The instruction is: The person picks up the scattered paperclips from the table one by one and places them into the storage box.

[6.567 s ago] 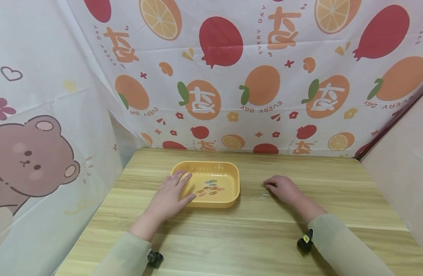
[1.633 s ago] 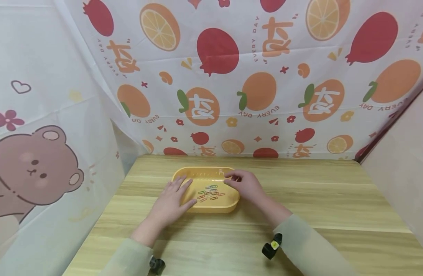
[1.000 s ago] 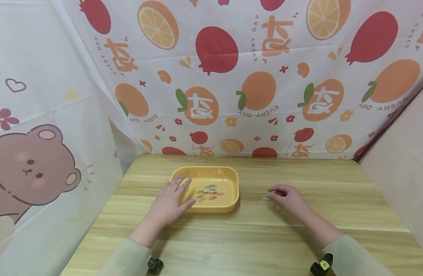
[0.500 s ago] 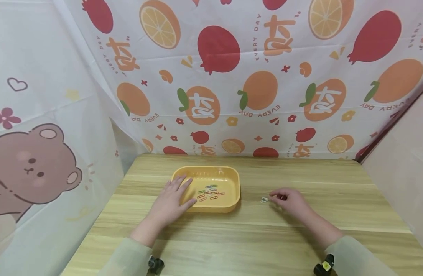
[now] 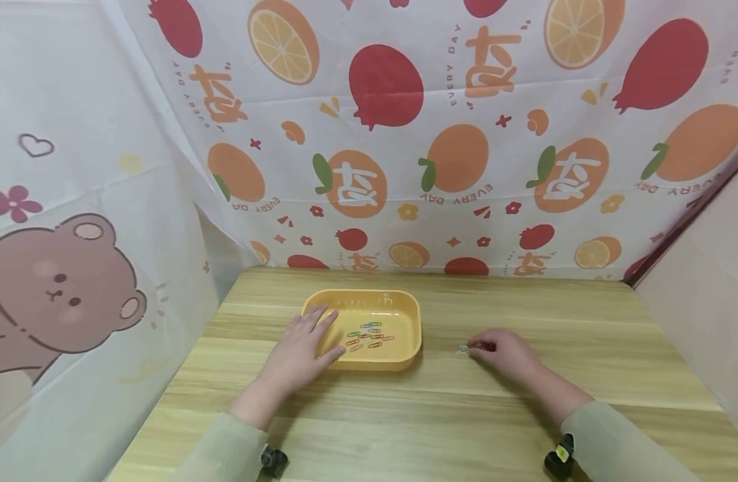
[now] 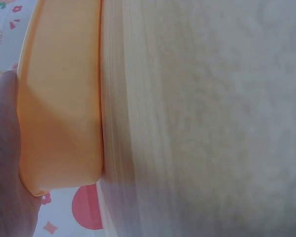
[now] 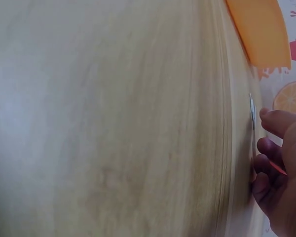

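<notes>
A yellow tray stands on the table, with several colored paper clips lying on its floor. My left hand rests over the tray's left end, fingers spread and fairly straight, thumb lying across the front rim. In the left wrist view that hand lies along the rim of the tray. To the right of the tray are pale paper clips, and my right hand has its thumb and fingertips right at them. The right wrist view shows these clips beside the thumb tip; whether they are pinched, I cannot tell.
The wood-grain table ends at the back against a fruit-printed cloth. A bear-printed cloth hangs at the left, and a plain pale panel at the right. Both wrists carry small black cameras.
A green paper clip has joined the group in the tray since the oldest frame. My right hand reached over the tray, then came back right to the loose clips. My left hand stays put.
</notes>
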Motion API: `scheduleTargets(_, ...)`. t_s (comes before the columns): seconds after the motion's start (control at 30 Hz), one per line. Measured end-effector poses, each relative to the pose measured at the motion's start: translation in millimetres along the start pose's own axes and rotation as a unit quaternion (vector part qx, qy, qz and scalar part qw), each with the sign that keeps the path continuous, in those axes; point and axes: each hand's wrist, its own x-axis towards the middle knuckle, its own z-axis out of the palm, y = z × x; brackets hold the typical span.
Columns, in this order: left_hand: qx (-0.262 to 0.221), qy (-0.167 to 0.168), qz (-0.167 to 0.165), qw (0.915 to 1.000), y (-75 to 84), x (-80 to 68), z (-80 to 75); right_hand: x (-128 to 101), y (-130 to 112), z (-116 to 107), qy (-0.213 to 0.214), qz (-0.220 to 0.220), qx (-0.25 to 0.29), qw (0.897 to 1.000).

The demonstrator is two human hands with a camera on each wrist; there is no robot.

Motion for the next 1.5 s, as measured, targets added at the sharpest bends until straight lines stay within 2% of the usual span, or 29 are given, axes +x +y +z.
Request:
scheduleTargets(0.23, 0.004, 0.0, 0.01, 0.9999, 1.5, 0.6, 1.7, -0.7, 5.6, 2.7, 0.001, -0.033, -0.057, 0.998)
scheduleTargets(0.37, 0.002, 0.002, 0.009, 1.0, 2.7, 0.3, 0.8, -0.3, 7.0, 2.2, -0.001, -0.04, -0.067, 0.997)
scheduleTargets(0.9, -0.002, 0.003, 0.007, 1.0, 2.8, -2.2, -1.1, 1.4, 1.0, 0.2, -0.004, -0.041, -0.062, 0.997)
scheduleTargets(1.5, 0.003, 0.005, 0.009, 0.9999, -2.1, -1.7, 0.9, 5.7, 0.2, 2.2, 0.005, -0.014, -0.046, 0.999)
